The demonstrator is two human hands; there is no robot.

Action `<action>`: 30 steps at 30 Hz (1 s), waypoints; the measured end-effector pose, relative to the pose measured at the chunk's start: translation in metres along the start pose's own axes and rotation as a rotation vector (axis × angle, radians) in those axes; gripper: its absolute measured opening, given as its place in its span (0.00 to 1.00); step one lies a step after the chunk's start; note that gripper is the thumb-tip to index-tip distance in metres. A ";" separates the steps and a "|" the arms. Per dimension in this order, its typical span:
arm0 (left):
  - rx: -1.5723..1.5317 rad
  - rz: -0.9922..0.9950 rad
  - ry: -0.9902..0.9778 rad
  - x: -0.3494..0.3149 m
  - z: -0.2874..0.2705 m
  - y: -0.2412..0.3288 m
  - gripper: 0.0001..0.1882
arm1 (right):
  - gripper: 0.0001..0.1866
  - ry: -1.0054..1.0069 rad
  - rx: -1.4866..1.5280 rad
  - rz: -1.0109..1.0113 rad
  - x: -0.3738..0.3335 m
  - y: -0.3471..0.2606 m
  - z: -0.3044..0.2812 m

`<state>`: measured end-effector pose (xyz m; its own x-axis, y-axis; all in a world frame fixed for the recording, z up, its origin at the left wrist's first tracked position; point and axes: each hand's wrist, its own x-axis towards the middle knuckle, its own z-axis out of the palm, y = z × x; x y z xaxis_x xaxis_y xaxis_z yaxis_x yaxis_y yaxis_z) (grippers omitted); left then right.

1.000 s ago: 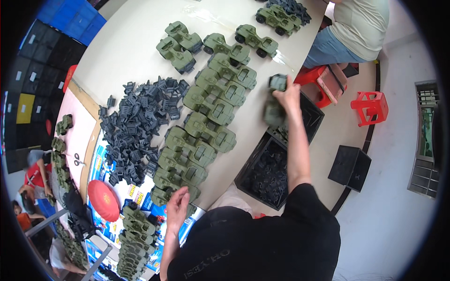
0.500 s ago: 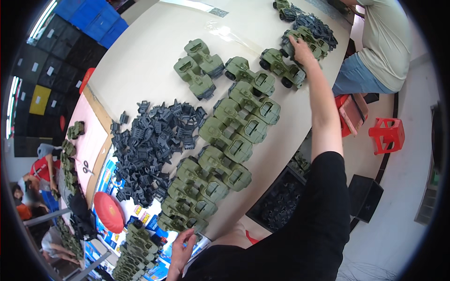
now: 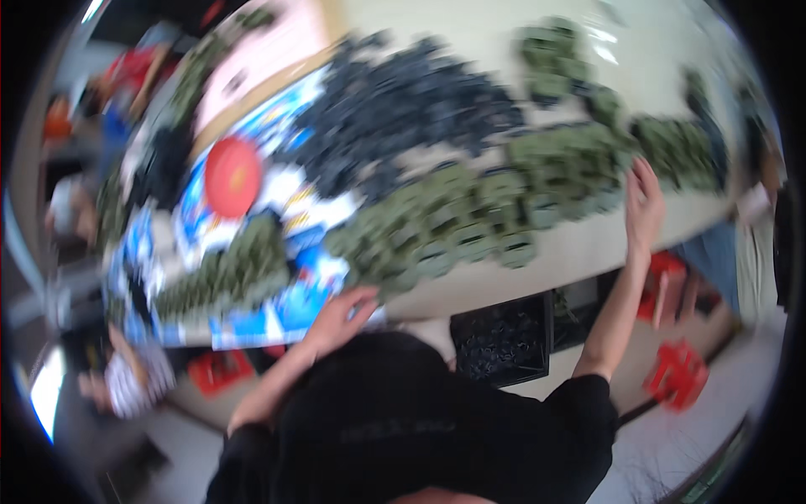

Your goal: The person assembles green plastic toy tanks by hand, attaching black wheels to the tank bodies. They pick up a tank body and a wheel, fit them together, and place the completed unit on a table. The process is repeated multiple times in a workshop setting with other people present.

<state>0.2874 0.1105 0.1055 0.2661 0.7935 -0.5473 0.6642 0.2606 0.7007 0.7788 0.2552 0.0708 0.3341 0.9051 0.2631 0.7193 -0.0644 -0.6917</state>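
pale table edge [image 3: 583,244], bare beside green vehicles [image 3: 506,206] (left grip [image 3: 340,317] apart, right grip [image 3: 645,208] unclear)

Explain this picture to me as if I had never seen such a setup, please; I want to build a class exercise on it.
There is no machine here, only a person's two bare hands. The picture comes from the left of two wide fisheye cameras worn on the head, looking down, so straight edges bend near the rim. On the pale table stands a long row of green toy vehicles, with a heap of dark grey parts behind it and a red dish to the left. The left hand is by the near table edge and seems to hold nothing. The right hand is raised beside the green vehicles; blur hides whether its fingers grip one.
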 end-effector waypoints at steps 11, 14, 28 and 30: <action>0.276 -0.147 0.797 -0.014 -0.071 -0.137 0.22 | 0.12 -0.838 0.644 -0.140 -0.218 -0.275 0.228; 0.447 -0.335 1.031 0.022 -0.095 -0.168 0.34 | 0.12 -0.928 0.482 -0.223 -0.229 -0.308 0.278; 0.171 -0.139 0.923 0.049 -0.085 -0.190 0.44 | 0.18 -0.362 -0.213 -0.577 -0.142 -0.335 0.386; 0.071 -0.196 0.955 0.048 -0.091 -0.187 0.52 | 0.20 -0.484 -0.390 -0.467 -0.133 -0.347 0.408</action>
<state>0.1120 0.1499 -0.0100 -0.5100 0.8597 -0.0282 0.6855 0.4260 0.5904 0.2365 0.3285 0.0011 -0.2946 0.9519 0.0838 0.9125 0.3063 -0.2711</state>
